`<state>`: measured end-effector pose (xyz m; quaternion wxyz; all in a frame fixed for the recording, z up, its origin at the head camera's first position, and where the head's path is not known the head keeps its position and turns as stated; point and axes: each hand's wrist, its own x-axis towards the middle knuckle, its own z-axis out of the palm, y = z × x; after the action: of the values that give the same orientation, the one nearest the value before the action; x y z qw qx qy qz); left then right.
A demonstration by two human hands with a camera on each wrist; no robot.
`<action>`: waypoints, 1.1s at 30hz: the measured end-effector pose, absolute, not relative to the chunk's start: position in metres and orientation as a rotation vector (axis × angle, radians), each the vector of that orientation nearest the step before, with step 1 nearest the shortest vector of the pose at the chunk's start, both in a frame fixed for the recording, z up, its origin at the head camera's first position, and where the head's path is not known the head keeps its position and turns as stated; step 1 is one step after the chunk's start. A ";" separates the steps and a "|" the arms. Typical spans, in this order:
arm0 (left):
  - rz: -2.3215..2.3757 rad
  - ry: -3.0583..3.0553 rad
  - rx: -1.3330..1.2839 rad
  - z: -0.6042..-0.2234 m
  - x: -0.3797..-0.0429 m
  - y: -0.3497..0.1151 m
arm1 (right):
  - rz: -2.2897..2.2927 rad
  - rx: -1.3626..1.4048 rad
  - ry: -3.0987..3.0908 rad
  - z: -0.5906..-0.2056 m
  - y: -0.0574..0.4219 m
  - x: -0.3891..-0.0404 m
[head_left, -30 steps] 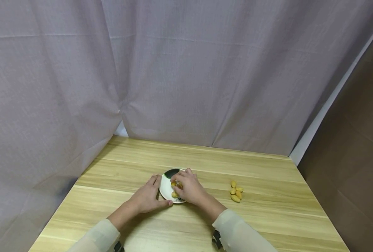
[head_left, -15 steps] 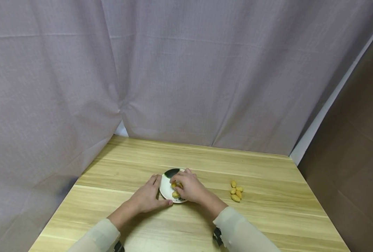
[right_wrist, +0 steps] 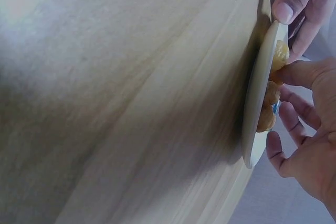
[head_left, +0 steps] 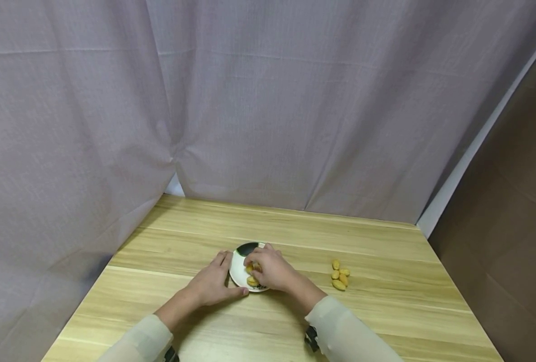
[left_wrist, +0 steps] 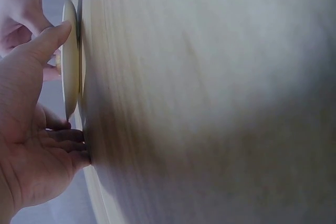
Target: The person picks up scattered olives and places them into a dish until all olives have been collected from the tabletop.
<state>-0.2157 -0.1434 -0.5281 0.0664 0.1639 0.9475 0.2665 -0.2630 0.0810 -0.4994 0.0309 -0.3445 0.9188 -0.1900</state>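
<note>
A small white plate (head_left: 239, 274) with a dark green patch lies on the wooden table. My left hand (head_left: 211, 284) holds its left rim, thumb at the near side and fingers at the far side. Several yellow-brown oval pieces, perhaps dried fruit, are on the plate; one piece (head_left: 251, 281) shows near the front edge, and others (right_wrist: 271, 94) show in the right wrist view. Over the plate, my right hand (head_left: 272, 269) pinches one of these pieces between thumb and fingers. Its fingers partly hide the pieces and the plate's right side.
Right of the plate, a loose group of several similar yellow pieces (head_left: 343, 279) lies on the table (head_left: 385, 301). A grey curtain (head_left: 268, 110) hangs behind and to the left, and a brown panel (head_left: 503, 216) stands at the right.
The right hand's fingers have shifted slightly among the pieces on the plate, and the pieces there have moved a little. The left hand stays at the rim.
</note>
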 end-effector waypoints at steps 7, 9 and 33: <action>0.800 2.858 0.500 -0.528 -0.216 -0.143 | -0.615 -1.077 2.853 -0.499 0.084 -0.259; 0.796 2.859 0.501 -0.528 -0.216 -0.143 | -0.631 -1.083 2.865 -0.497 0.086 -0.258; 0.836 2.896 0.524 -0.530 -0.215 -0.144 | -0.715 -1.111 3.082 -0.495 0.137 -0.247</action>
<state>-0.2154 -0.1440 -0.5300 0.0412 0.1710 0.9458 0.2731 -0.2467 0.1372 -0.4952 -0.1058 -0.3293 0.9140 -0.2121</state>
